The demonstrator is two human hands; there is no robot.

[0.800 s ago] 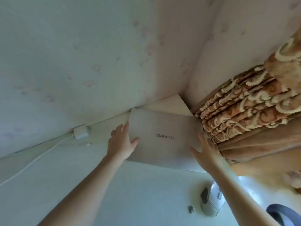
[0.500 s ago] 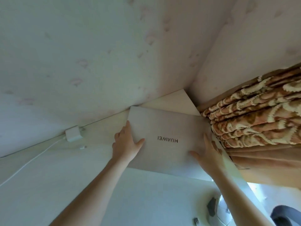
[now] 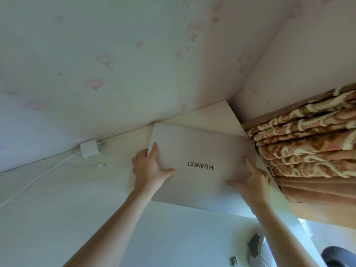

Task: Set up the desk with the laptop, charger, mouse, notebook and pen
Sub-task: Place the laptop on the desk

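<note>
A closed silver laptop (image 3: 196, 151) with its logo upside down lies on the white desk (image 3: 57, 199) in the far right corner. My left hand (image 3: 149, 167) grips its left edge, fingers under the side and thumb on the lid. My right hand (image 3: 250, 180) holds its right edge, thumb on the lid. A white charger brick (image 3: 89, 149) lies by the wall to the left, its cable (image 3: 34, 182) trailing left and a loose plug end (image 3: 101, 165) near it. A grey-and-white mouse (image 3: 254, 247) sits at the lower right, partly hidden by my right forearm.
Two pale walls meet behind the laptop. A brown patterned curtain (image 3: 308, 147) hangs just right of the desk edge. A small USB dongle (image 3: 234, 260) lies beside the mouse. A dark round object (image 3: 339, 257) shows at the bottom right corner.
Both hands have closed more firmly onto the laptop's sides, left fingers now curled around the edge. The view has tilted up slightly; the laptop stays in the corner.
</note>
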